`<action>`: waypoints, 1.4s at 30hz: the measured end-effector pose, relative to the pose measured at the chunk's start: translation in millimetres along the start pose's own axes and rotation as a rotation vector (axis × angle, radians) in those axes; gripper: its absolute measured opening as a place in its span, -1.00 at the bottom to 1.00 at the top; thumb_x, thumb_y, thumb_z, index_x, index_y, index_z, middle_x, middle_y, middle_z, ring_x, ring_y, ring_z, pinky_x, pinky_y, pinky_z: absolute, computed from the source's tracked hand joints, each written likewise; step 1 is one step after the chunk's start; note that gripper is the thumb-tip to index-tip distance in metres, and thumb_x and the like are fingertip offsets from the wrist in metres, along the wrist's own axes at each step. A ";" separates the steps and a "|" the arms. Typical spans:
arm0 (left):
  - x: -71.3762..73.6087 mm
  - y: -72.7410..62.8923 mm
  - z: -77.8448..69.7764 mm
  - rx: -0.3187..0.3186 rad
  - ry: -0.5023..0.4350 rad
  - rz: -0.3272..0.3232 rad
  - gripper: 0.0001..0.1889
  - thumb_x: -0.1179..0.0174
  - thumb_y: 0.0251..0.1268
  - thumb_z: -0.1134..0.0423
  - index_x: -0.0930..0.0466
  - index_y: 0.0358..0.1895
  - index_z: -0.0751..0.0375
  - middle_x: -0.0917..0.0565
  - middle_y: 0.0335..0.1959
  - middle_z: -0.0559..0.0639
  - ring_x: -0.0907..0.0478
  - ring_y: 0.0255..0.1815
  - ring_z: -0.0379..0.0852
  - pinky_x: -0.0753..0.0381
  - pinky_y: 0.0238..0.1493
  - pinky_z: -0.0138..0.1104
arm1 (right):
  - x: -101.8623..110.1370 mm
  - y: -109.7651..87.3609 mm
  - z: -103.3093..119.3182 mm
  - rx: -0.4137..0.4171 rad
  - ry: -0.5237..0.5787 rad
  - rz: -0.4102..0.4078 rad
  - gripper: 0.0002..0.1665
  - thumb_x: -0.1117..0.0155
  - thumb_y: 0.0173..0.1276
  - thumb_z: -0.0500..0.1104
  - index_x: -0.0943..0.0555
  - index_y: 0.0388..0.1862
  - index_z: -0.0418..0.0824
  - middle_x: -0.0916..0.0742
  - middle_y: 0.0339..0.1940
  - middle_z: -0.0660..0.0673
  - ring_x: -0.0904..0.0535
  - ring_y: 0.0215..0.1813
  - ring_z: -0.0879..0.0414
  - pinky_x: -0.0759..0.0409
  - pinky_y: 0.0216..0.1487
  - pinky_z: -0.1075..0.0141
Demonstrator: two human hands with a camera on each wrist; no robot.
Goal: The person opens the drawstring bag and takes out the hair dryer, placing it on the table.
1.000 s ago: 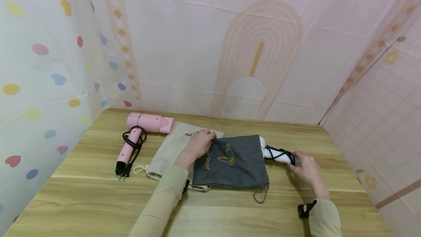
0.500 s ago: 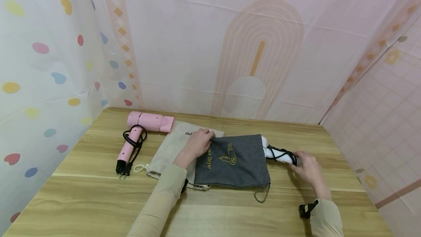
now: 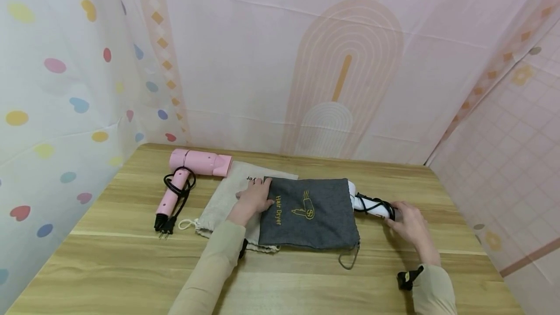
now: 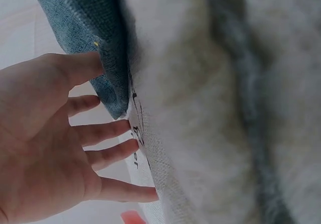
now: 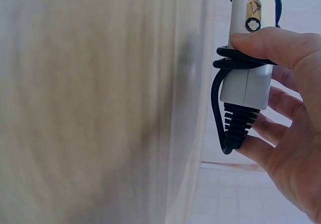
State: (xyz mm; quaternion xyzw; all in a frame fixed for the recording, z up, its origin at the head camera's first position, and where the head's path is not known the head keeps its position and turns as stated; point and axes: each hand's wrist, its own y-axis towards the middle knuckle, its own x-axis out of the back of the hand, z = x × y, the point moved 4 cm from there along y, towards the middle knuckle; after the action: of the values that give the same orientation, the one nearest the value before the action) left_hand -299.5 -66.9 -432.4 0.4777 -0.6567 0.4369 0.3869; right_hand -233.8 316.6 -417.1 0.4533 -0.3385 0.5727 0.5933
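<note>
A dark grey drawstring pouch (image 3: 323, 230) with yellow "Hair Dryer" lettering lies flat on the table, its drawstring end to the right. Out of that end sticks the handle of a white hair dryer (image 5: 245, 86), wound with black cord; its head is hidden in the pouch. My right hand (image 3: 409, 222) grips the handle's end, thumb on the near side and fingers behind. At the pouch's left corner is my left hand (image 3: 253, 201), fingers spread over a beige pouch (image 3: 225, 196) and thumb against the grey cloth. The beige pouch lies partly under the grey one.
A pink hair dryer (image 3: 199, 163) with a black cord (image 3: 185, 188) looped on its handle lies at the back left. Patterned curtains (image 3: 236, 62) rise along the back and sides of the wooden table (image 3: 332, 290).
My left hand has let go of the grey pouch's upper left corner and shifted a little left, its fingers spreading; the corner now lies flat. The right hand has kept its grip.
</note>
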 end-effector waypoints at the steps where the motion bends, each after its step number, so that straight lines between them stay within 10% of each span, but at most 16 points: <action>1: 0.4 0.2 -0.1 0.005 -0.005 0.002 -0.31 -0.17 0.30 0.05 -0.13 0.44 0.11 -0.25 0.40 0.30 -0.13 0.44 0.32 -0.27 0.05 0.45 | 0.0 0.2 -0.1 -0.002 -0.001 0.000 -0.46 -0.34 0.14 -0.20 -0.51 0.09 -0.42 -0.61 0.08 -0.43 -0.52 0.08 -0.40 -0.48 -0.11 -0.32; 14: -1.0 7.2 6.7 0.054 -0.007 -0.037 -0.28 -0.12 0.31 -0.08 -0.16 0.44 0.15 -0.19 0.41 0.37 -0.05 0.44 0.41 -0.20 0.11 0.47 | 1.3 -0.4 0.8 -0.031 0.010 0.007 -0.45 -0.35 0.14 -0.20 -0.51 0.10 -0.44 -0.61 0.06 -0.44 -0.52 0.08 -0.40 -0.48 -0.07 -0.30; 23: 1.3 3.8 -9.0 -0.127 -0.049 -0.185 -0.46 -0.23 0.22 0.33 -0.33 0.26 0.35 -0.49 0.10 0.42 -0.50 0.08 0.32 -0.56 0.01 0.03 | 0.0 -1.0 -2.2 -0.035 0.010 0.002 -0.45 -0.35 0.13 -0.21 -0.51 0.08 -0.46 -0.61 0.05 -0.46 -0.53 0.06 -0.39 -0.50 -0.05 -0.25; 42: 4.6 1.0 -12.8 -0.108 -0.149 -0.200 -0.50 -0.11 0.15 0.57 -0.33 0.22 0.41 -0.53 -0.01 0.45 -0.60 -0.16 0.25 -0.61 -0.18 -0.05 | -2.2 0.4 -3.6 -0.060 0.001 0.073 -0.48 -0.33 0.15 -0.20 -0.50 0.04 -0.47 -0.62 0.00 -0.47 -0.56 0.00 -0.34 -0.52 -0.06 -0.18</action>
State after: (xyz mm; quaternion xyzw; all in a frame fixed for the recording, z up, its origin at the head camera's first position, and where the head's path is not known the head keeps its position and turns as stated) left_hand -300.4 -56.0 -424.3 0.5504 -0.6553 0.3232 0.4040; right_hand -235.0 319.1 -420.3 0.4224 -0.3714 0.5838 0.5855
